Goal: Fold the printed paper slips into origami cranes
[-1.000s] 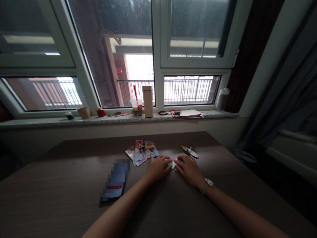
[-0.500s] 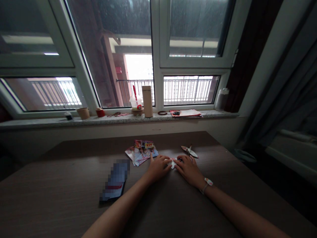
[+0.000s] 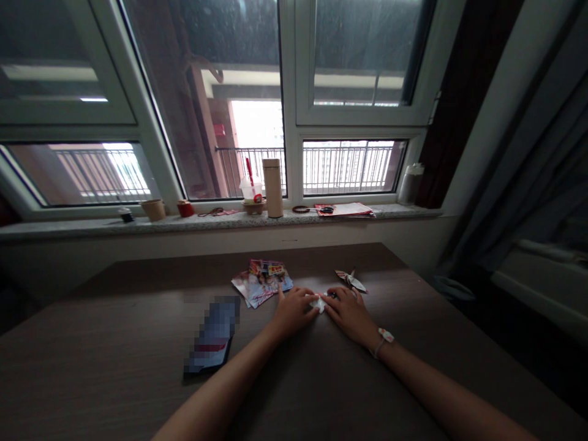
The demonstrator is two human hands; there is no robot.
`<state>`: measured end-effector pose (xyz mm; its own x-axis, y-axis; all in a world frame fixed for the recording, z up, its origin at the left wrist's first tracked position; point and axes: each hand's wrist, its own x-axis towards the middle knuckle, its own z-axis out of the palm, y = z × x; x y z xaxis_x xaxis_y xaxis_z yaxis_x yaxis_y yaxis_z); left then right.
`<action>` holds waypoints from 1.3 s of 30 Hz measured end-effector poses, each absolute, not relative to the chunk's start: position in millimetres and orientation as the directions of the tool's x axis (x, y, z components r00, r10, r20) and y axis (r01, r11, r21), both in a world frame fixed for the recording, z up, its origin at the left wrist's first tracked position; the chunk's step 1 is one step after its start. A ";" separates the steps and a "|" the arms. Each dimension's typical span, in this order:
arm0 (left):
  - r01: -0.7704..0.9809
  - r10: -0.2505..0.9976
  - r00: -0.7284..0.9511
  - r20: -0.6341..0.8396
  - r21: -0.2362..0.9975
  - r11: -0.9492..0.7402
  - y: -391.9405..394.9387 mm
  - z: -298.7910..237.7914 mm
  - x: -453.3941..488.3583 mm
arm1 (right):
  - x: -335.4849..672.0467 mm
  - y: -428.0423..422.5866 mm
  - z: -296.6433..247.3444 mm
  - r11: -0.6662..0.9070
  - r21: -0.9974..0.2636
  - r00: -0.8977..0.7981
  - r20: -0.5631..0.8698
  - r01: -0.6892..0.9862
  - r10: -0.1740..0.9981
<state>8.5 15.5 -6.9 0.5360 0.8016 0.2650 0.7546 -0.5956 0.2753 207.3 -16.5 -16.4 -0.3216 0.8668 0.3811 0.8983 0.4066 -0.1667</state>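
Observation:
Both my hands rest on the brown table (image 3: pixel 114 343), fingertips meeting on a small white folded piece of paper (image 3: pixel 319 302). My left hand (image 3: pixel 290 311) presses its left side with curled fingers, index pointing up. On the paper's right side my right hand (image 3: pixel 350 313), a bracelet at its wrist, pinches with bent fingers. Most of the paper is hidden under the fingers. A stack of colourful printed sheets (image 3: pixel 261 283) lies just left of my left hand. A finished folded paper crane (image 3: pixel 351 280) sits just beyond my right hand.
A phone (image 3: pixel 214 334) lies on the table to the left of my left forearm. The windowsill (image 3: pixel 68 226) behind holds a tall tan flask (image 3: pixel 274 188), a plastic cup with a straw (image 3: pixel 252 189), small cups, scissors and papers (image 3: pixel 344 209). Dark curtains hang at the right.
Hardly anything has changed; both hands stay on the small paper, with fingers shifting only slightly.

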 end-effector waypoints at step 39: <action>0.747 0.805 0.523 0.279 0.305 -0.591 16.9 -8.3 8.1 | 203.8 -17.7 -14.0 0.372 -0.175 -0.292 0.362 0.912 0.885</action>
